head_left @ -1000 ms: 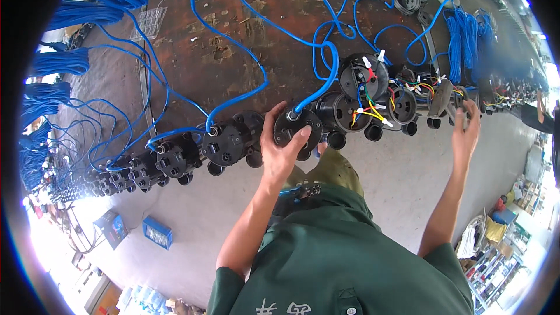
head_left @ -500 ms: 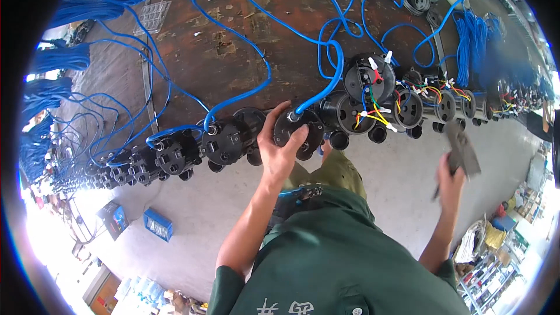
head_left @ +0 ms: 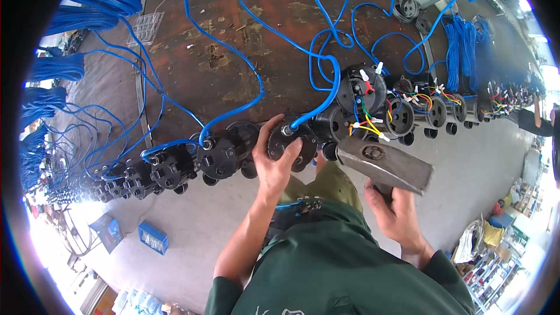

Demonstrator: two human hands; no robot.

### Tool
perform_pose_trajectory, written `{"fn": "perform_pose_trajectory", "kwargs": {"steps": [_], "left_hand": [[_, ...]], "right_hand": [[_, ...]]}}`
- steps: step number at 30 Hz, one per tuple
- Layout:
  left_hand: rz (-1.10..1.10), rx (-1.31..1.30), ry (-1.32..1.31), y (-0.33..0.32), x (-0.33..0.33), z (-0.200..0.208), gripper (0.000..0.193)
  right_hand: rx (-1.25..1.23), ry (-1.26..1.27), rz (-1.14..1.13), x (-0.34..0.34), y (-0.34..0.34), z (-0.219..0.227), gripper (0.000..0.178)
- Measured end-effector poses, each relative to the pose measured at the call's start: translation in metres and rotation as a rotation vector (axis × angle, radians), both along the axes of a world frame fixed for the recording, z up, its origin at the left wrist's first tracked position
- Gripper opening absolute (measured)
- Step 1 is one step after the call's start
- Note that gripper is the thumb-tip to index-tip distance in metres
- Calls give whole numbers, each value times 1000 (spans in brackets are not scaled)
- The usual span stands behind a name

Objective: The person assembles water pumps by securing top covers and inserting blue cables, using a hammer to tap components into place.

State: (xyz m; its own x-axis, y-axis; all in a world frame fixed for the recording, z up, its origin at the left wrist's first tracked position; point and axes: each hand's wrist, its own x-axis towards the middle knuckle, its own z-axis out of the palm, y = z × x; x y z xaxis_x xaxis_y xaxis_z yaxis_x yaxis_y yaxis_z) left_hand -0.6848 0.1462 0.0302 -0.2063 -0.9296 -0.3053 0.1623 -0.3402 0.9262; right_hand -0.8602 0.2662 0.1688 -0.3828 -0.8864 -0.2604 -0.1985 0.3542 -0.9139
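Note:
My left hand (head_left: 273, 170) grips a round black cover (head_left: 298, 150), thumb on its face and fingers round its edge. A blue cable (head_left: 319, 114) comes out of a metal fitting on that cover, which sits at the end of a black housing on the table edge. In my right hand (head_left: 398, 217) is a hammer (head_left: 402, 169), fist round the handle. Its large grey head is raised to the right of the cover, apart from it. Just behind the hammer head, another black cover (head_left: 363, 88) with coloured wires and white connectors rests on an open black cylinder (head_left: 338, 122).
Several capped black housings (head_left: 220, 157) line the table edge leftward; open ones with loose wires (head_left: 401, 118) continue rightward. Blue cables cross the worn brown table (head_left: 227, 35), with coiled bundles (head_left: 102, 0) at the far left. Another person's arm (head_left: 535, 118) shows at the far right.
My right hand has swung the hammer left and inward, from out at the right to near the held cover. The left hand keeps its grip on the cover. The view has shifted slightly.

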Motion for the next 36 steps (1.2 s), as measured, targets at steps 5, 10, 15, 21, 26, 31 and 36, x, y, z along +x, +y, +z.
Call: {"fn": "perform_pose_trajectory", "kwargs": {"steps": [5, 10, 15, 21, 26, 31, 36], "left_hand": [[-38, -3, -3, 1, 3, -7, 56], [-32, -7, 7, -1, 6, -9, 58], [-68, 26, -77, 1, 9, -1, 59], [-49, -241, -168, 1, 16, -20, 80], [-85, -552, -197, 7, 21, -37, 117], [24, -645, -267, 1, 15, -51, 103], [5, -598, -316, 4, 23, -44, 100]], "right_hand": [[21, 314, 369, -11, -26, -31, 24], [-26, 308, 380, -14, -32, 3, 22], [-49, 521, 339, 3, -38, -28, 20], [8, 389, 354, 8, -49, 35, 25], [-319, 471, 444, 40, -35, 43, 28], [121, 567, 566, 56, -61, -24, 28], [-2, 480, 535, 50, -56, 53, 24]]}}
